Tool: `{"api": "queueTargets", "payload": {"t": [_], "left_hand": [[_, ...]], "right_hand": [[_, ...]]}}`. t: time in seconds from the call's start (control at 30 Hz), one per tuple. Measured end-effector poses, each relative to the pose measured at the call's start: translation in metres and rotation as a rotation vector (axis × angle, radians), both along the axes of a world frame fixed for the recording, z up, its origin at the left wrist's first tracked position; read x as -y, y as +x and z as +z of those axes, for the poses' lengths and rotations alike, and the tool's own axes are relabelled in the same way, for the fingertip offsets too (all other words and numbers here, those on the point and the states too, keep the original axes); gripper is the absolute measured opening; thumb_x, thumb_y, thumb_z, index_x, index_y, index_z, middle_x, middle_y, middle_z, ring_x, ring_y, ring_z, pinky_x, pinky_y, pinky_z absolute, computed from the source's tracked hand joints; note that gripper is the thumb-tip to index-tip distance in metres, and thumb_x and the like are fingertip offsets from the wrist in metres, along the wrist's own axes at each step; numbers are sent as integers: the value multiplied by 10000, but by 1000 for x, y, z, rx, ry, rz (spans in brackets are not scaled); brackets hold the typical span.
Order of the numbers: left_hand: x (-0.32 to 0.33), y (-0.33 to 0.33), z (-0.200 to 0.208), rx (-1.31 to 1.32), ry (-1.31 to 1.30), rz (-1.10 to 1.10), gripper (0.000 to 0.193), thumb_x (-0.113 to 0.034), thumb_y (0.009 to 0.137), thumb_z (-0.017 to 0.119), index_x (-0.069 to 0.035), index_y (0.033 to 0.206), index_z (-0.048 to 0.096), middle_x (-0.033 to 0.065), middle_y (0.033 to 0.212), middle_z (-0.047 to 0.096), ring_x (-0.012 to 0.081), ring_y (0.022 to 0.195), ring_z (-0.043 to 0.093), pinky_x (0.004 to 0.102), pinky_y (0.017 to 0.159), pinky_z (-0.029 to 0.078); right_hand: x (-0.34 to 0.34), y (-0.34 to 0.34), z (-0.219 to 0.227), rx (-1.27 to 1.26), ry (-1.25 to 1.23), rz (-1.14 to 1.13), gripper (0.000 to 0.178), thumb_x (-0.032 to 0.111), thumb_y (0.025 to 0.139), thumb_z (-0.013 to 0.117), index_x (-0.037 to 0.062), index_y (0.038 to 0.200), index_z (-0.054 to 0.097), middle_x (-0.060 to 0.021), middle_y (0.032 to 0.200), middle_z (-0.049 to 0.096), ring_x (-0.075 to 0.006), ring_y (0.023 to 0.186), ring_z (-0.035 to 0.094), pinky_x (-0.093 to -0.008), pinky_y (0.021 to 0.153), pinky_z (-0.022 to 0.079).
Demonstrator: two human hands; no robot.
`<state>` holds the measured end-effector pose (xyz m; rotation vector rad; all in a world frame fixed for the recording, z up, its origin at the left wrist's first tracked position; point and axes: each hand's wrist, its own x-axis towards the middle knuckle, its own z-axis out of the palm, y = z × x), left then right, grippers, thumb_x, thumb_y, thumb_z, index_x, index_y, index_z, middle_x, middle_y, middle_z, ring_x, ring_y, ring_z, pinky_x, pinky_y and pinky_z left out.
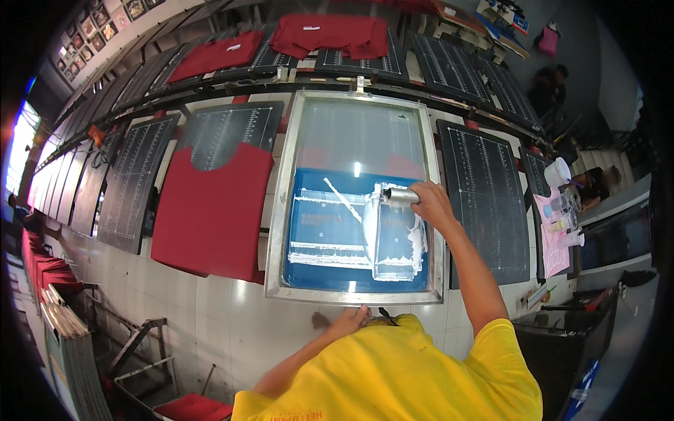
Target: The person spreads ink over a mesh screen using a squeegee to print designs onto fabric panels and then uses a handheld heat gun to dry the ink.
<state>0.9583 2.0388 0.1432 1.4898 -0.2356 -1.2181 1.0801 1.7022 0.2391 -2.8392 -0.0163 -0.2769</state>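
A screen-printing frame (279, 210) with a metal rim lies in front of me. Its lower mesh is blue and carries white ink (330, 259) in streaks and a thick vertical ridge. My right hand (433, 203) is closed around a silver squeegee (401, 196) at the upper right of the inked area; the squeegee's lower edge cannot be made out clearly. My left hand (351, 321) is at the frame's near edge, its fingers curled against the rim and partly hidden. A red shirt (210, 217) lies on the board just left of the frame.
Dark ruled boards (484, 203) stand on both sides. Beyond a rail, more red shirts (328, 36) lie on a second row. At right, a pink cloth (554, 245) bears cups and a white tub (558, 172). A red-seated chair (193, 408) stands at lower left. Other people are in the background.
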Motion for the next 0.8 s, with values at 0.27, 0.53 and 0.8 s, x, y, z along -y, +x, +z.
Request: {"api": "queueTargets", "payload": {"t": [0.27,0.53,0.8], "left_hand": [[-4,5,-7,-49,1,-102,510,-467,1064,365,-11,950,565,-8,755,517,111,744,461,291,736,412],[-6,5,-24,-46,3,-128,445,-448,1037,473,-29,942,586,4,762,541,118,729,485,293,699,427],[-8,11,-13,-148,7,-141,445,-442,1030,497,-29,1109,642,-2,810,572,113,749,497,266,702,425]], "right_hand": [[-34,-68,-7,-14,-71,40,348,94,652,789,123,981,678,-38,923,668,-258,926,592,-410,790,417],[-97,-174,-22,-67,-30,-17,538,160,623,861,69,1105,641,-48,1153,652,-248,986,564,-384,795,401],[-106,-208,-31,-125,1,-7,681,346,618,874,57,1182,623,-63,1274,588,-265,1111,506,-411,884,392]]}}
